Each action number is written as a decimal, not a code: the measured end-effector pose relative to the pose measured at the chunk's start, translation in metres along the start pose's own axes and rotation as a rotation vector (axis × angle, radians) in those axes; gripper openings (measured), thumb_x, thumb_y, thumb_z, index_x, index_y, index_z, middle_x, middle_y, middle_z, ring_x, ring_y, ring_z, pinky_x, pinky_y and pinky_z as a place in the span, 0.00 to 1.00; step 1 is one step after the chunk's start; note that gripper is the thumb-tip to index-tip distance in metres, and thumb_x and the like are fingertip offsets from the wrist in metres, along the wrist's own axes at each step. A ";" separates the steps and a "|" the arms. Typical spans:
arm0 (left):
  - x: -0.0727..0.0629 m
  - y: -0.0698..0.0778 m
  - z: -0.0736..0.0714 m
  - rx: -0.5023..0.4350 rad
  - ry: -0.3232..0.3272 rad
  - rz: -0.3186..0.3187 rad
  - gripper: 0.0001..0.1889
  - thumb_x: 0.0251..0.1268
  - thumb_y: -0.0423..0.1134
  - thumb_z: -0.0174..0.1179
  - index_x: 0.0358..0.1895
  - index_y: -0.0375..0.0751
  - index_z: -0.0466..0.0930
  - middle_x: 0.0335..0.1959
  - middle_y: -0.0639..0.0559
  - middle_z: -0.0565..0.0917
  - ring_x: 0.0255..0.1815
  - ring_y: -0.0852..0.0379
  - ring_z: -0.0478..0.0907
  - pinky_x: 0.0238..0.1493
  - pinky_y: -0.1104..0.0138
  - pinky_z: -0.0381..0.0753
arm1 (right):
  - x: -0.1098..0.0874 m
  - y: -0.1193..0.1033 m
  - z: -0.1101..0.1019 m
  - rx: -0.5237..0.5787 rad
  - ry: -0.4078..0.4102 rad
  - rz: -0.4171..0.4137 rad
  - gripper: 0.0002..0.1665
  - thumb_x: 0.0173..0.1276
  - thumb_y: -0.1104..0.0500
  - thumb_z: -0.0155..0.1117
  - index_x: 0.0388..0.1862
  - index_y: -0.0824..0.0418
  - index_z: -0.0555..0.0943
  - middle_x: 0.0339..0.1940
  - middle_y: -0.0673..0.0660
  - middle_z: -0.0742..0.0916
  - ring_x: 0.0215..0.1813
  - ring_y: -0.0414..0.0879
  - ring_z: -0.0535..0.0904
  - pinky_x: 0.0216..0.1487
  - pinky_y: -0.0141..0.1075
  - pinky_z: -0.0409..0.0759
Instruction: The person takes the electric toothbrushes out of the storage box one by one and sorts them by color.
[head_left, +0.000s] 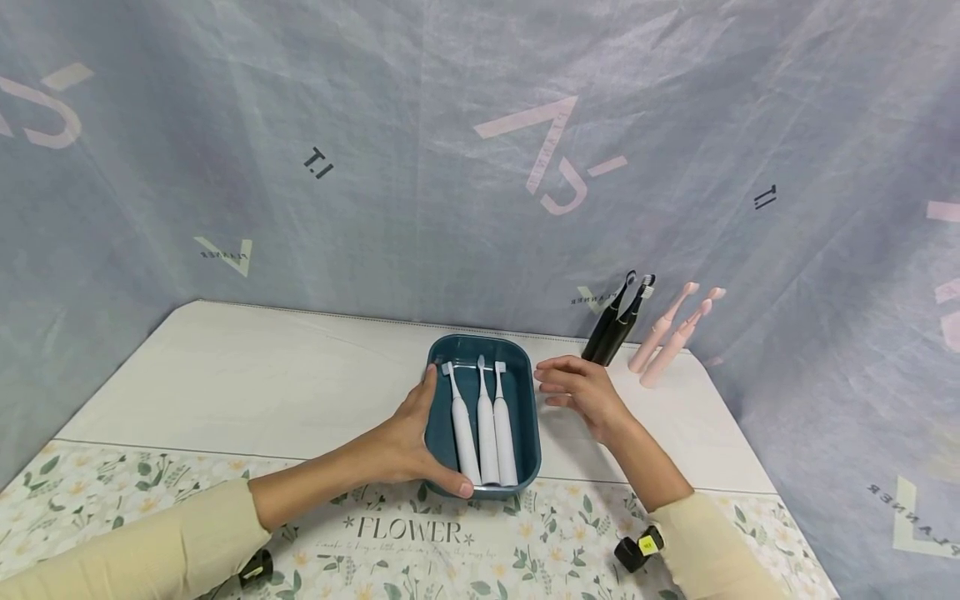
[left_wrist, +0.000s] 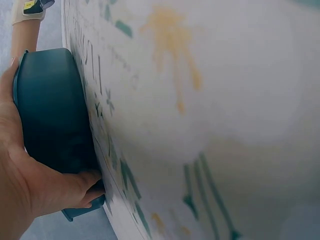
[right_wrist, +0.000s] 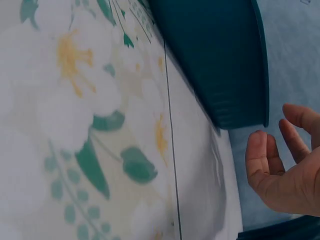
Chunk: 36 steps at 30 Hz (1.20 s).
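A dark teal plastic tray (head_left: pixel 531 417) sits in the middle of the table, with three white electric toothbrushes (head_left: pixel 486 437) lying in it, heads toward the back. My left hand (head_left: pixel 408 442) grips the tray's left side, thumb at the front rim and fingers along the side wall. In the left wrist view that hand (left_wrist: pixel 42 185) curls round the tray's outer wall (left_wrist: pixel 55 110). My right hand (head_left: pixel 585 392) hovers off the tray's right side, fingers loosely bent and holding nothing. The right wrist view shows its fingertips (right_wrist: pixel 257 142) close to the tray's corner (right_wrist: pixel 240 110).
Black electric toothbrushes (head_left: pixel 618 329) stand at the back right. Pink electric toothbrushes (head_left: pixel 667 346) stand just right of them. A floral mat (head_left: pixel 562 533) covers the front of the white table (head_left: pixel 300 375). Grey printed cloth (head_left: pixel 375 167) hangs behind and at both sides.
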<state>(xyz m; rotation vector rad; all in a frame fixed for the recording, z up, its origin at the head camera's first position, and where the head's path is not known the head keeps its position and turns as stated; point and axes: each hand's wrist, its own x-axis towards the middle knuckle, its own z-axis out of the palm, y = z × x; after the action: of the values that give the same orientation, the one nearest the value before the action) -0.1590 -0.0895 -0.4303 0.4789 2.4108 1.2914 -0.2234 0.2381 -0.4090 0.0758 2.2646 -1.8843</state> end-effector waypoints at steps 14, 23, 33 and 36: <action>0.002 0.001 0.000 -0.018 0.001 -0.012 0.96 0.35 0.65 0.95 0.94 0.54 0.19 0.97 0.37 0.30 0.97 0.31 0.37 0.90 0.31 0.57 | 0.000 -0.001 0.021 -0.105 -0.033 -0.059 0.24 0.80 0.54 0.76 0.65 0.69 0.89 0.59 0.53 0.94 0.64 0.48 0.89 0.67 0.48 0.91; 0.001 0.001 -0.001 -0.003 -0.006 -0.010 0.96 0.38 0.66 0.94 0.94 0.52 0.17 0.96 0.35 0.31 0.97 0.27 0.38 0.88 0.28 0.59 | -0.004 -0.002 0.029 -0.240 -0.002 -0.116 0.20 0.77 0.52 0.78 0.59 0.64 0.93 0.64 0.59 0.93 0.64 0.52 0.90 0.67 0.51 0.89; 0.001 0.001 -0.001 0.003 -0.012 -0.024 0.96 0.36 0.69 0.93 0.94 0.54 0.18 0.96 0.36 0.30 0.97 0.29 0.36 0.88 0.29 0.58 | -0.001 0.001 0.038 -0.504 0.000 -0.200 0.20 0.73 0.49 0.82 0.58 0.56 0.95 0.77 0.64 0.82 0.57 0.58 0.86 0.56 0.48 0.86; 0.001 0.001 0.000 0.003 -0.011 -0.024 0.96 0.36 0.68 0.93 0.94 0.54 0.18 0.96 0.37 0.30 0.97 0.29 0.37 0.88 0.29 0.58 | 0.001 0.002 0.040 -0.578 -0.015 -0.235 0.23 0.72 0.48 0.83 0.60 0.57 0.94 0.75 0.66 0.83 0.49 0.55 0.80 0.51 0.46 0.83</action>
<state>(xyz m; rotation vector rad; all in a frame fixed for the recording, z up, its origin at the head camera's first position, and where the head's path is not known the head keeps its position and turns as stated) -0.1601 -0.0885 -0.4298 0.4553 2.4028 1.2718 -0.2193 0.1995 -0.4184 -0.2969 2.8051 -1.2309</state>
